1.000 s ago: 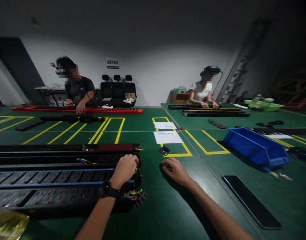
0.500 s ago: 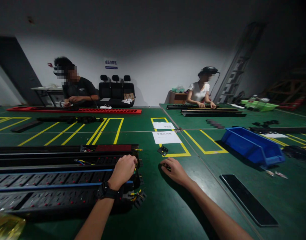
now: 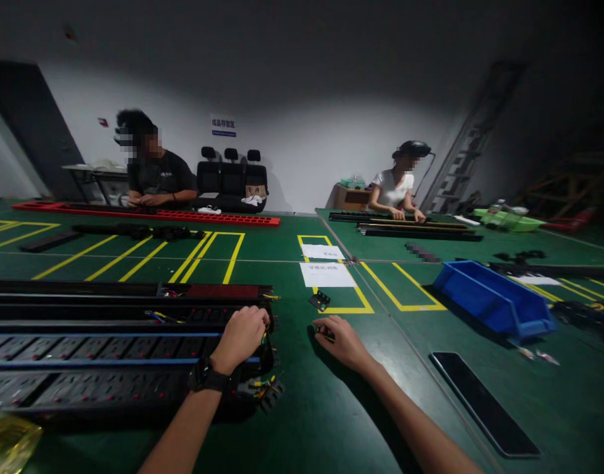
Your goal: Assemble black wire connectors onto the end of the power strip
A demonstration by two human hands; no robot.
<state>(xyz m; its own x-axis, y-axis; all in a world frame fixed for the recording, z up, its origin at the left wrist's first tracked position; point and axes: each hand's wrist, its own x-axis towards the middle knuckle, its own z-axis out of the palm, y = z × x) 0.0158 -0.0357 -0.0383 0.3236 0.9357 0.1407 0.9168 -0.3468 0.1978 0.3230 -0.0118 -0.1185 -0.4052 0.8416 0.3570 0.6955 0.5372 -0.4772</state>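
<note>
My left hand (image 3: 242,336), a dark watch on its wrist, lies over the right ends of the long black power strips (image 3: 134,382). Its fingers curl down over the end of a strip with blue edges (image 3: 118,363), beside loose coloured wires (image 3: 265,342); the fingertips are hidden. My right hand (image 3: 345,341) is low over the green table, fingers bent and pinched on a small dark piece with yellowish bits, too small to name. Below my left hand, a black connector (image 3: 272,395) with yellow-green wires sticks out from the nearest strip. A small black part (image 3: 320,301) lies beyond my right hand.
Paper sheets (image 3: 327,274) lie ahead on the table. To the right are a blue bin (image 3: 494,299) and a phone (image 3: 484,401). Clear yellowish wrap (image 3: 10,444) sits front left. Two people work across the table, at a red rail (image 3: 222,218) and black strips (image 3: 420,235).
The view has shifted slightly. Both hands keep nearly the same place and grip; the fingers of the right hand have moved a little.
</note>
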